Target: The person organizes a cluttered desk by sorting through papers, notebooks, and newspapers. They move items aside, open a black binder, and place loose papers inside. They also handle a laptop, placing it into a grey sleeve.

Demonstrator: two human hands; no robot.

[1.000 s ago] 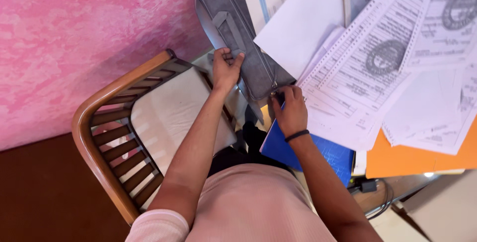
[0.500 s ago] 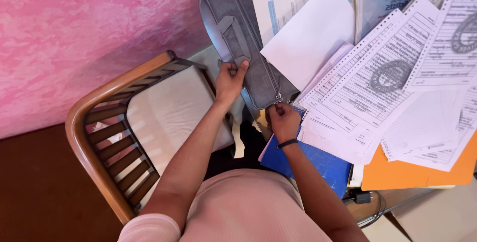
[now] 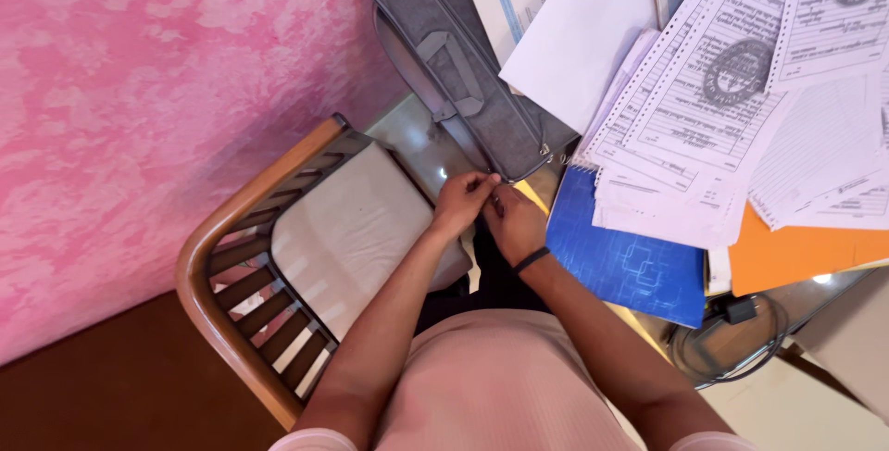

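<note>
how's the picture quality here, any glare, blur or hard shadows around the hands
Head view: even daylight, sharp overall; small glare spots on the glass tabletop beside the left hand and near the cable; right hand unblurred; soft shadow under the grey bag; slight wide-angle bending at edges.

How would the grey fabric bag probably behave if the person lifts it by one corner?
The grey fabric bag looks soft-sided, so it would probably sag rather than stay flat. Loose papers lie over its far part, so they may slide off. Both hands, left hand and right hand, meet at its near corner; the grip there cannot be judged.
</note>
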